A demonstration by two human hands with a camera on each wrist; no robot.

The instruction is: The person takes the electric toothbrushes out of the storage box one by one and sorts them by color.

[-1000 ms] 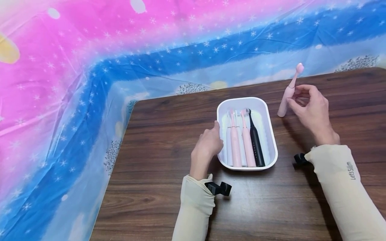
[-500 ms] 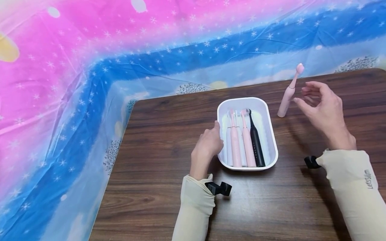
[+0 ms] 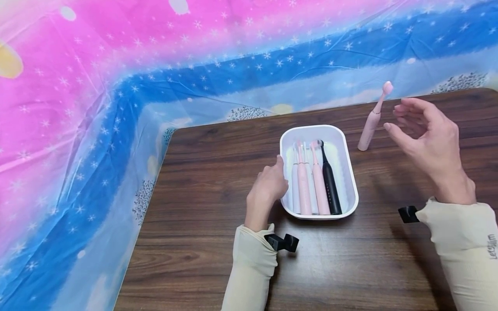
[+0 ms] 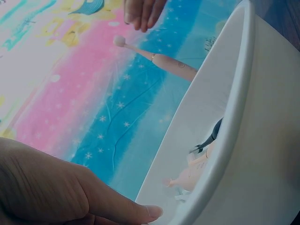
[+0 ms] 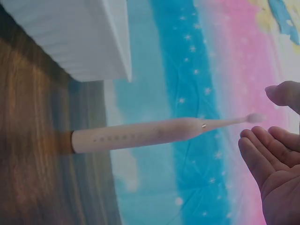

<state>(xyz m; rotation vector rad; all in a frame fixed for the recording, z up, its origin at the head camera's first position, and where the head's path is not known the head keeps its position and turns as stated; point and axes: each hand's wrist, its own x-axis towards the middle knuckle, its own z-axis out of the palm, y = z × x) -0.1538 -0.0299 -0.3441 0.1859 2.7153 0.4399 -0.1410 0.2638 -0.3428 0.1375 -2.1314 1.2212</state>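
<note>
A pink electric toothbrush (image 3: pixel 369 129) stands upright by itself on the table, right of a white plastic bin (image 3: pixel 352 190). My right hand (image 3: pixel 435 138) is just to its right, apart from it, thumb and fingers spread in a loose curve around nothing. At the bin's left side, my left hand (image 3: pixel 267 185) grips the rim; the left wrist view shows a digit (image 4: pixel 126 208) on the rim edge. Inside the bin a black electric toothbrush (image 3: pixel 331 188) lies beside two pink electric toothbrushes (image 3: pixel 304 190) and two white ones (image 3: pixel 295 188).
The dark wood-grain table (image 3: pixel 194 194) ends at a patterned pink and blue cloth (image 3: pixel 233 56) behind it and along its left side. A black wrist mount (image 3: pixel 282 243) sticks out from the left sleeve, another (image 3: pixel 408 214) from the right.
My right hand has let go of the pink electric toothbrush and drawn away to the right. The toothbrush stays standing. My left hand and the bin have not moved.
</note>
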